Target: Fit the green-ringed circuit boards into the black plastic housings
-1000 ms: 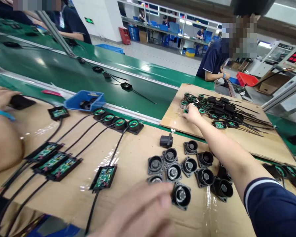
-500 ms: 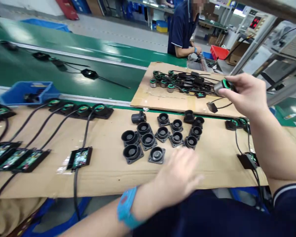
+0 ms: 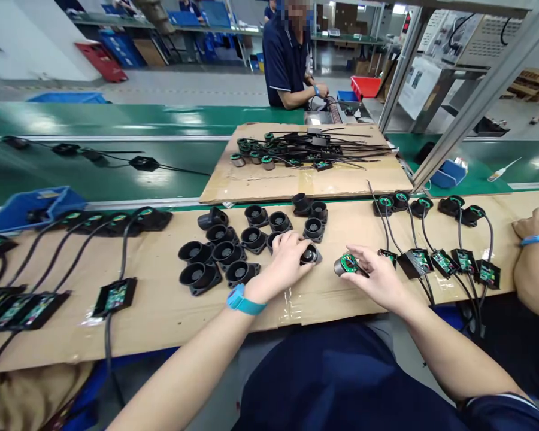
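Note:
My left hand (image 3: 287,258), wearing a blue wristband (image 3: 246,300), has its thumb and fingers around a black round housing (image 3: 312,256) with a square flange. Its fingers partly cover that housing and a neighbouring one. In my right hand (image 3: 379,276), between thumb and fingers, is a short silver metal cylinder (image 3: 340,267) with a green ring-shaped circuit board and small wires on its end. The cylinder is tilted, a little to the right of the held housing and apart from it. Several more black housings (image 3: 238,272) stand open side up left of my hands.
Black cable assemblies with open circuit boxes (image 3: 117,297) lie left; others (image 3: 465,261) lie right, near another person's hand (image 3: 534,227). Cylinders with cables cover part of a raised cardboard sheet (image 3: 247,188) behind. A metal post (image 3: 458,117) slants at right. A person (image 3: 287,63) works across the conveyor.
My right hand has brought the cylinder down from above the rear cardboard to the front table. My left hand has moved onto a black housing. The view has turned rightward.

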`<state>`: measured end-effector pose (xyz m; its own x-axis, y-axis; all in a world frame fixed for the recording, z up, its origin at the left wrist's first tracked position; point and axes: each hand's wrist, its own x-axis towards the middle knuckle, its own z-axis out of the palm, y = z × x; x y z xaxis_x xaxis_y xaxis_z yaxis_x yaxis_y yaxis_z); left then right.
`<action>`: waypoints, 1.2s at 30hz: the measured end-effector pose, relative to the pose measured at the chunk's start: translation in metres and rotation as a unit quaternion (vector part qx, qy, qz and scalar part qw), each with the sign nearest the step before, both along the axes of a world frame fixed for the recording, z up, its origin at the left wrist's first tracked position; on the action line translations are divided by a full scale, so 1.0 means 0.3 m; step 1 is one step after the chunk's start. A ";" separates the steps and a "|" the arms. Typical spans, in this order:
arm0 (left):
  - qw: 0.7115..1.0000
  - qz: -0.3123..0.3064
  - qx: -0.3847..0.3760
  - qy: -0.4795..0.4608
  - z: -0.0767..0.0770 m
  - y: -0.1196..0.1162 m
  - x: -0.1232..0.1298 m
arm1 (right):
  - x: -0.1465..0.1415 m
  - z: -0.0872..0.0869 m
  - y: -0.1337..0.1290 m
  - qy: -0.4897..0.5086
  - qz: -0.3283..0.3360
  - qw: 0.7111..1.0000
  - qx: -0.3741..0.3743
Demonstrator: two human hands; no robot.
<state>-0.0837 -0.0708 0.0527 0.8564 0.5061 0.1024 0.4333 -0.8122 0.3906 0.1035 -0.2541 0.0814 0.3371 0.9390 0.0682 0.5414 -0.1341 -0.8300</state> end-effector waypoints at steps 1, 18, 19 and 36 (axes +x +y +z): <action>0.999 -0.032 -0.022 0.006 0.010 -0.004 -0.009 | 0.010 -0.001 -0.003 0.010 0.003 1.000 0.002; 0.922 0.106 -0.220 -0.302 -0.239 -0.179 -0.003 | -0.087 -0.025 0.171 -0.084 0.092 0.988 0.085; 0.921 0.093 -0.211 -0.314 -0.240 -0.176 -0.006 | -0.096 -0.029 0.186 -0.098 0.113 0.985 0.088; 0.916 0.064 -0.261 -0.299 -0.226 -0.163 -0.032 | -0.164 -0.005 0.193 -0.230 0.170 0.956 -0.060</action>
